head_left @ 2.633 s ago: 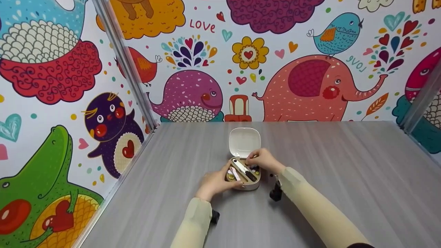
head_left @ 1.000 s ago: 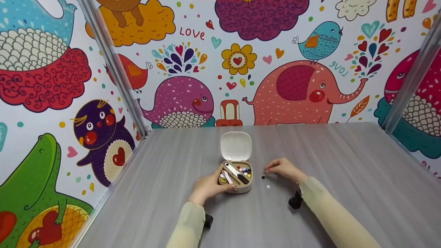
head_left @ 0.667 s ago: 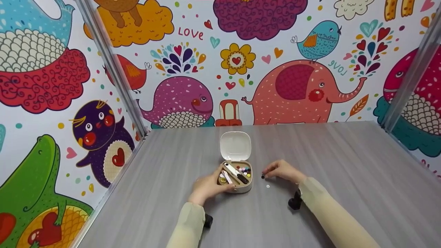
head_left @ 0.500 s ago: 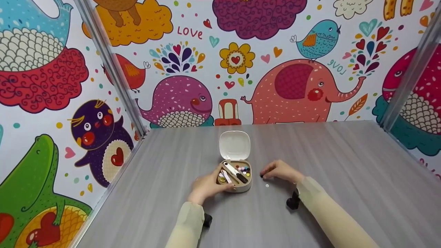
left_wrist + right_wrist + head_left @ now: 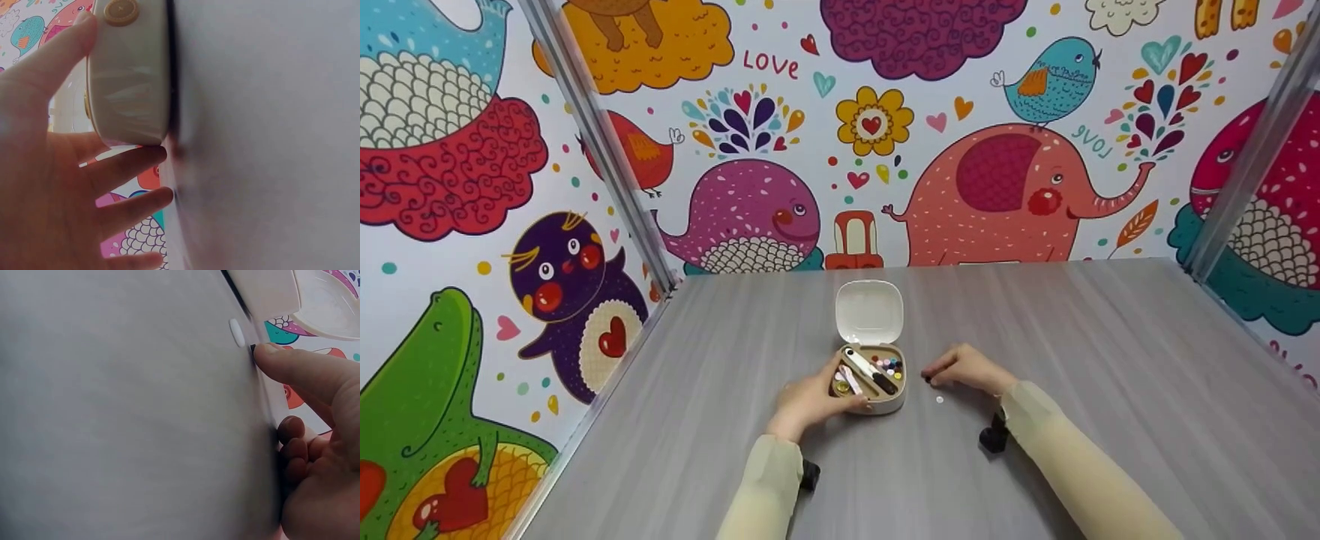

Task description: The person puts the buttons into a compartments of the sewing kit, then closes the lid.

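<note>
My left hand (image 5: 808, 401) grips the left front of a cream sewing box (image 5: 889, 406), thumb at its front rim and fingers along the side. Its white lid (image 5: 870, 311) stands raised behind. Inside, a slim white-and-black tool (image 5: 871, 369) lies across the middle, with coloured buttons (image 5: 891, 366) to its right and a pink-and-white strip (image 5: 850, 379) to its left. Right of the box, thumb and finger of my right hand (image 5: 971, 369) pinch a black button (image 5: 927, 379) down at the tabletop, mostly hidden by the thumb in the right wrist view. A white button (image 5: 237, 333) lies beside it.
The box stands on a grey wood-grain table (image 5: 720, 337). Patterned walls with cartoon animals rise behind and at the left, joined by a metal post (image 5: 607, 150). Each wrist carries a black camera mount, such as the right one (image 5: 994, 436).
My right hand has left the box's button compartment for the tabletop, where black and white buttons now show, and has closed its fingertips on the black one. My left hand keeps its grip.
</note>
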{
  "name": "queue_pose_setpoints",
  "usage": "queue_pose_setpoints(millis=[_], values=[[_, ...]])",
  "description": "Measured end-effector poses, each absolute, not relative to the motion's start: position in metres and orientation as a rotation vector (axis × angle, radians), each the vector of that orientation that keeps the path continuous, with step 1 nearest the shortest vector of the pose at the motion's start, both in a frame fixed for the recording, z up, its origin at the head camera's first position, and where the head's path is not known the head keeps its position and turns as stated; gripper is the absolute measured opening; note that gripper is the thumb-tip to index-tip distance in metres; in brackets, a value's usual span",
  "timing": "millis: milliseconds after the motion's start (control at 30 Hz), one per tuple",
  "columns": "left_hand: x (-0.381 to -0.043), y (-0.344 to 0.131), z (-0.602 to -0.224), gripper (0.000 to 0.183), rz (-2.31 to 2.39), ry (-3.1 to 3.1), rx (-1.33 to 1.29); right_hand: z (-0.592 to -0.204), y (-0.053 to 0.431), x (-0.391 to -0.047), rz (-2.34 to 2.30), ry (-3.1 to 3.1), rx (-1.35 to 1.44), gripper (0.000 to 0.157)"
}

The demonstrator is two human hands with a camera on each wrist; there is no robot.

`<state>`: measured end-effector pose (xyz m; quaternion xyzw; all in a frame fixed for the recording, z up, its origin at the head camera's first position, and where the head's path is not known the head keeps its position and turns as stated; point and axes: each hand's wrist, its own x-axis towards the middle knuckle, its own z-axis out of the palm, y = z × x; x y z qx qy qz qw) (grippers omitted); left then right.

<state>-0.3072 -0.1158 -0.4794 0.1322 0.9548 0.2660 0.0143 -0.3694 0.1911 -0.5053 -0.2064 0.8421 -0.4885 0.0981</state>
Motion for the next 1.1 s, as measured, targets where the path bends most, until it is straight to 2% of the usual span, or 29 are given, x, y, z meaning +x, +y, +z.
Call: queue_pose_setpoints(millis=[1100], values=[[-0.3067,-0.115,-0.4773,0.099,0.763,2.997,0.403,-0.5018,0.1924,-0.3698,-1.358,2.584,-0.536,0.01]])
